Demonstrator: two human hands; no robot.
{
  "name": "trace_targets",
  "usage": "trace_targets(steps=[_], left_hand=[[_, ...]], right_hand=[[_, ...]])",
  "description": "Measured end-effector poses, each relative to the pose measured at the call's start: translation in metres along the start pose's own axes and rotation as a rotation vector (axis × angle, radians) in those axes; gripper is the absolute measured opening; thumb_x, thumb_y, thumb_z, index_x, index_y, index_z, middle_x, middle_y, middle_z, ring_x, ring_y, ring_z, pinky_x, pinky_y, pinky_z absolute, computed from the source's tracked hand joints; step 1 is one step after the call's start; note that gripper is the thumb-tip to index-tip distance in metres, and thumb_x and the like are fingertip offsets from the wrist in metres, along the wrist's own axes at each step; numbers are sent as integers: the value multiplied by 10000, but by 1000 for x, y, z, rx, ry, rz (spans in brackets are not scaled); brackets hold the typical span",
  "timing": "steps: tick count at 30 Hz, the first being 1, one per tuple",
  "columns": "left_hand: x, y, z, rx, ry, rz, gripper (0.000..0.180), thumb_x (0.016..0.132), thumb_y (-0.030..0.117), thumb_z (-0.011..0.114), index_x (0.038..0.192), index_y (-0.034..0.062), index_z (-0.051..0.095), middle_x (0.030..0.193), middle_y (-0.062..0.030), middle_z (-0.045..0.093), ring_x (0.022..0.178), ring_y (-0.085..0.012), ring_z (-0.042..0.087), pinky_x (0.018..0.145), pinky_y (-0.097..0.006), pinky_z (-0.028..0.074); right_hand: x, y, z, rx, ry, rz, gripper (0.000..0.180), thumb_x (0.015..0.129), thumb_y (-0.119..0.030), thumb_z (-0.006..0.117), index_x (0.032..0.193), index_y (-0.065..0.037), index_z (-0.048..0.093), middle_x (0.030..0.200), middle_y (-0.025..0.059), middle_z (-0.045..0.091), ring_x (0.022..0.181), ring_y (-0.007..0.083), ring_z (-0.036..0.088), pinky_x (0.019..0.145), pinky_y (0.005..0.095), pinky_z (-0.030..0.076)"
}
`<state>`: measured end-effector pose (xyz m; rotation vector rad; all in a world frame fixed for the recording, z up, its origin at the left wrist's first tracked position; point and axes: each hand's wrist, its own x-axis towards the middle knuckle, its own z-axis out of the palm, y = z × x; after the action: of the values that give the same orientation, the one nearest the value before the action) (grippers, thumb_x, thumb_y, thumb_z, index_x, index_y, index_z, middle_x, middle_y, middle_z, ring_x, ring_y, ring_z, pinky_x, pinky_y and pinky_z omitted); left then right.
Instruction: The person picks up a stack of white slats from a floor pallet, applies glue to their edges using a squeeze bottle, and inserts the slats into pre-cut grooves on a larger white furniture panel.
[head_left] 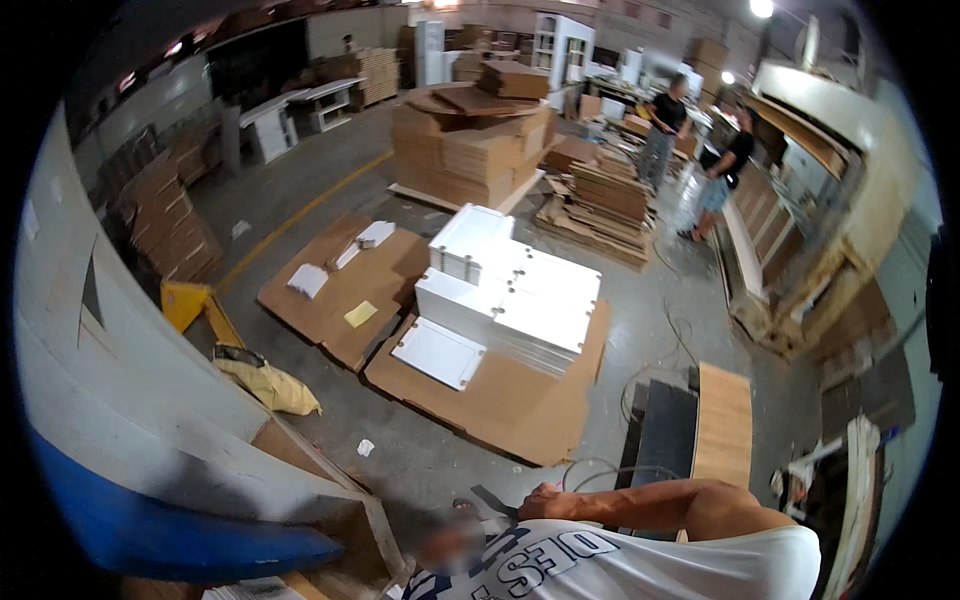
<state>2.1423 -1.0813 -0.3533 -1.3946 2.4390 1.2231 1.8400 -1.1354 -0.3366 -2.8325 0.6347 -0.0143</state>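
My right hand (pixel 541 501) is at the lower middle, in front of my white printed shirt (pixel 660 560), its forearm reaching in from the right. The fingers are curled closed. A dark flat strip (pixel 492 502) lies just left of it; whether the hand grips this strip is unclear. Left of the shirt is a blurred skin-coloured patch (pixel 450 545), perhaps my left hand; its fingers cannot be made out. Ahead, several stacks of white panels (pixel 548 290) with small brown corner pieces stand on a cardboard sheet (pixel 510 405). A single low white panel (pixel 440 353) lies at their near left.
Another cardboard sheet (pixel 345 290) lies to the left. Behind stand stacked brown cardboard (pixel 455 150) and a pile of boards (pixel 605 205). Two people (pixel 665 130) stand near a large machine (pixel 810 220). A yellow sack (pixel 265 383), cables and a wood-coloured board (pixel 722 425) are nearer.
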Motion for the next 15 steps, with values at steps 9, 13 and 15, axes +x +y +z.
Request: trace_targets(steps=[9, 13, 15], left_hand=[[57, -142, -169, -203, 201, -200, 444, 858, 469, 591, 1175, 159, 613, 1114, -83, 624, 954, -297, 598, 862, -440, 483], [63, -237, -286, -511, 125, -380, 413, 811, 316, 696, 1167, 110, 651, 1062, -87, 671, 927, -233, 623, 863, -361, 485], [43, -280, -339, -776, 115, -495, 412, 788, 239, 748, 1163, 85, 670, 1037, -88, 695, 913, -201, 636, 864, -322, 486]], right_hand=[[209, 142, -76, 37, -510, 373, 281, 837, -306, 616, 812, -40, 703, 755, 170, 689, 722, 342, 691, 588, 466, 524], [363, 201, -101, 12, -458, 353, 333, 799, -319, 645, 875, 4, 678, 803, 228, 677, 773, 360, 688, 673, 466, 530], [444, 227, -128, 256, -587, 302, 416, 748, -418, 707, 931, -46, 684, 871, 164, 701, 862, 346, 675, 755, 443, 526]])
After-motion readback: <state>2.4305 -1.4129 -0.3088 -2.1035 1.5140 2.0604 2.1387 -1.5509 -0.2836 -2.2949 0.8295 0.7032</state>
